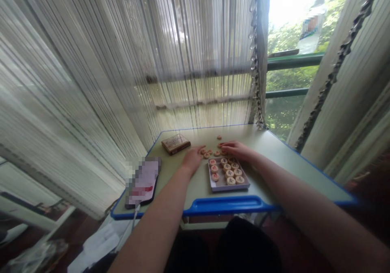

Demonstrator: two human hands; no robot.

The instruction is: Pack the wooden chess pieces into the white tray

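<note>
A shallow grey tray [217,187] on the small table holds several round wooden game discs [230,172] with red and dark marks. More loose discs [210,154] lie on the tabletop just beyond the tray. My left hand [193,158] rests palm down to the left of the tray, fingers stretched toward the loose discs. My right hand [234,149] lies flat over the loose discs at the tray's far edge, fingers extended to the left. Neither hand visibly grips a disc.
The table [274,151] is beige with a blue rim and a blue front trough [227,204]. A brown wooden box [176,143] sits at the far left, and a phone [143,182] with a cable at the near left. Curtains and a window stand behind.
</note>
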